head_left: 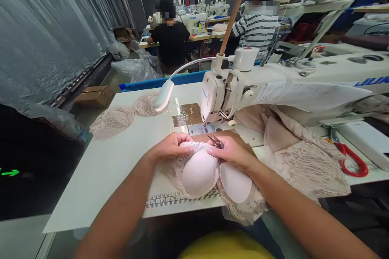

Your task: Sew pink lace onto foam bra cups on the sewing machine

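A pale pink bra [199,174] with moulded cups and beige lace lies over the front edge of the sewing table. Its upper lace edge is pinched between the thumb and fingers of my left hand [172,146]. My right hand [233,153] grips the same edge a little to the right, and dark thread snips [215,141] stick out from its fingers. The second cup [236,183] hangs below my right wrist, partly over the table edge. Just beyond both hands is the needle area of a white sewing machine [209,97].
Lace pieces [114,122] lie at the table's left, near a lamp head [164,95]. More beige lace fabric [306,162] and red-handled scissors [352,162] are on the right. A ruler strip [182,199] runs along the front edge. Two people [170,42] sit at machines farther back.
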Motion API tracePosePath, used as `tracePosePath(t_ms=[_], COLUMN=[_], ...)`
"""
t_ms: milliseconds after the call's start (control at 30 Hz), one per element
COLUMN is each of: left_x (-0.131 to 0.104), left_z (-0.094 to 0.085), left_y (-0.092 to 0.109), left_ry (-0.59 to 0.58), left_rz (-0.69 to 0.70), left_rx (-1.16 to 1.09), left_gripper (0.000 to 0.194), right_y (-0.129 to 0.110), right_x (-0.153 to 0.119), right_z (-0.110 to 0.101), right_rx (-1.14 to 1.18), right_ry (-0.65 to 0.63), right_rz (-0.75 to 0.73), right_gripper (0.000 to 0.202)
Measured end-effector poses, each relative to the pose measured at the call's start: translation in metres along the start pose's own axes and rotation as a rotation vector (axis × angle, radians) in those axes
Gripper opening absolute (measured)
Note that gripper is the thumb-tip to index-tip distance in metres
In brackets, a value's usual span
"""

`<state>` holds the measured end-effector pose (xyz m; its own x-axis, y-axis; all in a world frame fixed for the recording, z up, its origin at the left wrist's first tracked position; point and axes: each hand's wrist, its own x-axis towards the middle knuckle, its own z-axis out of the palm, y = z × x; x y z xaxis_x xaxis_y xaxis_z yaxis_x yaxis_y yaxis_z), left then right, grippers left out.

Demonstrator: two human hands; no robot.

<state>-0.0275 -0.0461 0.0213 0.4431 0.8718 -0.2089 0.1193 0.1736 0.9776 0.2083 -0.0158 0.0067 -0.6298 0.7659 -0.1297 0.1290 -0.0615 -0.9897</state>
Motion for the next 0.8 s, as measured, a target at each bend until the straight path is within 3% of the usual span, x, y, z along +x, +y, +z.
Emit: tracePosePath(t_ms=[267,333,467,533,633,800], left_x=[-0.001,-0.001,-0.001,0.0,0.003,0.006], left_z=[-0.004,-0.002,0.012,0.021,0.033,0.041], left_y=[0.0,0.003,0.012,0.012,0.008,0.002], left_ry=[0.057,0.158,0.45,0.439,0.385,0.428], left_rz=[-0.036,0.022,0.32,0.42,0.451,0.566], left_rx=[0.043,0.162,0.571,0.73,0.865,1.021], left_gripper=[0.035,0.031,0.016,0.013,0.015,0.021], right_y=[-0.005,-0.006,-0.007,-0.007,-0.006,-0.006], right_x=[-0.003,-0.003,-0.003,-0.002,-0.002,-0.001], right_z=[0.001,0.002,0.003,0.003,0.003,0.003], right_rx=[0.019,0.009,-0.081,-0.126,-0.163,-0.157], right_ry=[0.014,0.013,0.044,0.07,0.098,0.073], right_rz=[0.009,0.0,-0.038,-0.044,-0.057,-0.049], right_gripper=[0.019,0.018,0.021,0.027,0.03,0.031])
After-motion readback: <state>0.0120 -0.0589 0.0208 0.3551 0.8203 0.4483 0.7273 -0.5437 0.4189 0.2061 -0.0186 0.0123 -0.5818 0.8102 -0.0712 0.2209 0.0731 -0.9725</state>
